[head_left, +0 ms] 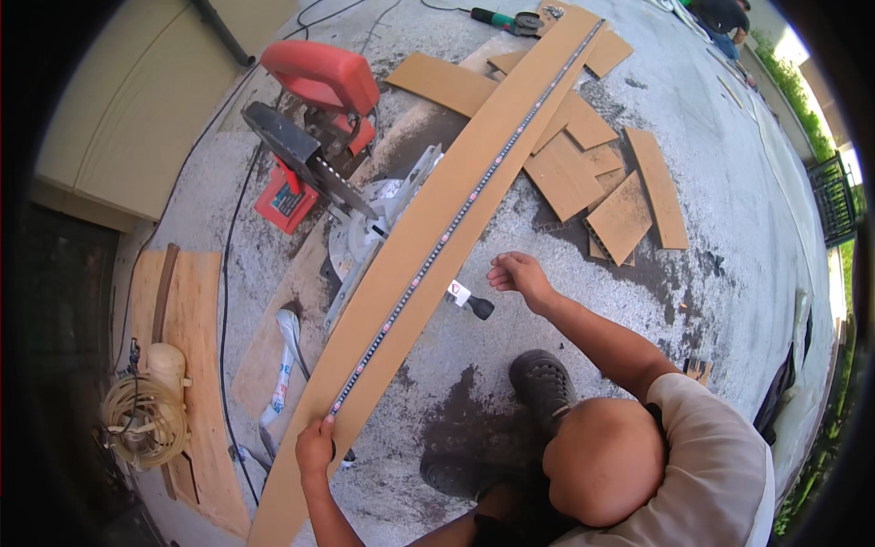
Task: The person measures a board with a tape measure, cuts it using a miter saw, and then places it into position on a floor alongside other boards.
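Observation:
A long tan plank [428, 196] runs diagonally from the lower left to the top, lying across the mitre saw's base. Along its face stretches a tape measure [444, 239], black and white with red marks. My left hand [315, 444] grips the near end of the tape against the plank; a dark bit shows beside the fingers, too small to make out. My right hand [519, 275] hangs to the right of the plank, fingers loosely bent, with nothing visible in it. It is near the black knob [480, 308] poking out from under the plank.
The red mitre saw [314, 77] stands left of the plank. Tan offcuts [565, 178] lie scattered to its right. A green angle grinder [506, 22] rests at the top. Black cables [228, 255], a coiled hose [144, 415] and a plywood sheet [205, 392] are on the left. Another person [725, 20] is far off.

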`<state>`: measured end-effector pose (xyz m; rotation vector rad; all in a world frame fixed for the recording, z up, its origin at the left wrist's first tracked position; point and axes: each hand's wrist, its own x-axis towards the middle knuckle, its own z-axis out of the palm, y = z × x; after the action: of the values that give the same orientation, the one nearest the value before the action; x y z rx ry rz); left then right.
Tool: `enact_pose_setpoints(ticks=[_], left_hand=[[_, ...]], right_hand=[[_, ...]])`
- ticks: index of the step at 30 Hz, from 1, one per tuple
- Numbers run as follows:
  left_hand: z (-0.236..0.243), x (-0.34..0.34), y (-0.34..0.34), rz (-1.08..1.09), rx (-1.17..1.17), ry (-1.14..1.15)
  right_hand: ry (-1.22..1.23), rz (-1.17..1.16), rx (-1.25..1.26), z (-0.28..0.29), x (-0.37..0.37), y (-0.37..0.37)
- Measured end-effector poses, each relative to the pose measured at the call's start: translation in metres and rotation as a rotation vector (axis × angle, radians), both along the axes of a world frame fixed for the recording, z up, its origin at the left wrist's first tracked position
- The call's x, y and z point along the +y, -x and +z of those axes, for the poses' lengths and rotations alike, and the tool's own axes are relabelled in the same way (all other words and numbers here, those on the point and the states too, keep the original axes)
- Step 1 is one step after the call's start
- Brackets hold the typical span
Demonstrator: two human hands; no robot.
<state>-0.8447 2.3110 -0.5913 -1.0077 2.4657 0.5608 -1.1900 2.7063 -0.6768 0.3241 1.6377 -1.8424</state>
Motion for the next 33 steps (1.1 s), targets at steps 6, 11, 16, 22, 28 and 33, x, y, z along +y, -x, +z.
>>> enact_pose_setpoints(ticks=[6, 11, 16, 22, 28, 33], left_hand=[[-0.014, 0.014, 0.004, 0.001, -0.09, 0.105], [-0.014, 0.015, -0.001, 0.055, -0.112, 0.103], [-0.005, 0.023, 0.011, 0.055, -0.132, 0.099], [-0.011, 0.016, -0.004, 0.048, -0.126, 0.133], [-0.012, 0.022, 0.012, 0.032, -0.06, 0.101], [-0.016, 0.019, -0.005, 0.07, -0.091, 0.121]], right_hand=[[-0.09, 0.059, -0.036, -0.008, 0.012, -0.022], [-0.124, 0.082, -0.032, -0.014, 0.007, -0.035], [-0.091, 0.095, 0.008, -0.014, 0.013, -0.032], [-0.1, 0.099, 0.009, -0.019, 0.002, -0.038], [-0.12, 0.056, 0.136, 0.01, -0.017, -0.001], [-0.096, 0.118, 0.094, 0.004, -0.056, 0.014]])
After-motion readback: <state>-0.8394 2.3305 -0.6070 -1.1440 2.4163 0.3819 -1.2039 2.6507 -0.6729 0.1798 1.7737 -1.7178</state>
